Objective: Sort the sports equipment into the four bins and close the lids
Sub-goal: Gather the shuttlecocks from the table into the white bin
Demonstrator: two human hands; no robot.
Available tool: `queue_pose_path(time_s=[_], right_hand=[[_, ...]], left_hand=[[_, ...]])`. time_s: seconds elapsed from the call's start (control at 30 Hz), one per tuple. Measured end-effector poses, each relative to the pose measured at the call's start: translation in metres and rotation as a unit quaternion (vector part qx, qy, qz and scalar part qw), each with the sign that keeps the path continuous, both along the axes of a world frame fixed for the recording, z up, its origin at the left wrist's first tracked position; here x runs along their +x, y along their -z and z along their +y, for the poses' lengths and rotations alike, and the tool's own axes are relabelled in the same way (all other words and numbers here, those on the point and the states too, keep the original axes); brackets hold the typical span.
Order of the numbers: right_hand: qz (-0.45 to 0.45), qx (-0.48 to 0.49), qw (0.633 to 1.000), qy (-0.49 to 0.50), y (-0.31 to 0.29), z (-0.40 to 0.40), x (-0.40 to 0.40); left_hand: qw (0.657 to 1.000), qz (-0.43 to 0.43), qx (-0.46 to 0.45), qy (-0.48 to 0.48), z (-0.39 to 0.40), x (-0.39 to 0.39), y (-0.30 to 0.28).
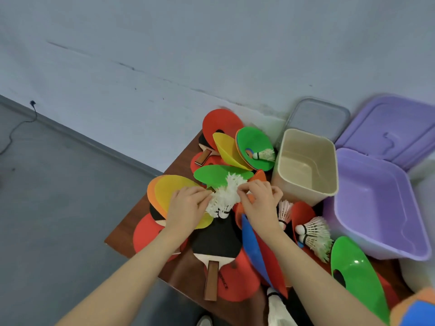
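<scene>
Both-handed: left hand (186, 203) and right hand (259, 203) fingers pinch a white shuttlecock bunch (223, 196) from either side, above a black paddle (215, 238) on the desk (131, 220). Right of the right fingers stand an open beige bin (306, 165) and open purple bin (376, 208). Dark writing on the red cone (231, 281) beneath the paddle is unreadable.

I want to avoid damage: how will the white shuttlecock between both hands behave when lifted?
The shuttlecock is probably very light and fragile: its feathers look thin and splayed. Both the left hand and the right hand pinch the feathers, which may bend. Its rounded cork end could let it roll.
</scene>
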State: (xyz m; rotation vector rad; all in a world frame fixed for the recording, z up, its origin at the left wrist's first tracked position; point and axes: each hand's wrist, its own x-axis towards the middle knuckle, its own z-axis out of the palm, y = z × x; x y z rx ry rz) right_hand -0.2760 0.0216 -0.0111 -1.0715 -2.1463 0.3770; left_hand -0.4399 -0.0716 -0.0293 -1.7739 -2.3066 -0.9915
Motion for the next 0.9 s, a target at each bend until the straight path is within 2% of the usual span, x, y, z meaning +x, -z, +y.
queue_pose_path(time_s=[0.27, 0.6, 0.9], right_hand=[[0.078, 0.021, 0.996, 0.04, -0.049, 0.0, 0.08], [0.099, 0.062, 0.985, 0.127, -0.073, -0.015, 0.253], [0.108, 0.106, 0.961, 0.232, -0.098, 0.005, 0.367]], left_hand=[[0.994, 0.025, 0.108, 0.021, 0.016, 0.065, -0.051], [0.973, 0.029, 0.192, 0.121, 0.057, 0.228, -0.073], [0.954, -0.004, 0.2, 0.224, 0.115, 0.35, -0.104]])
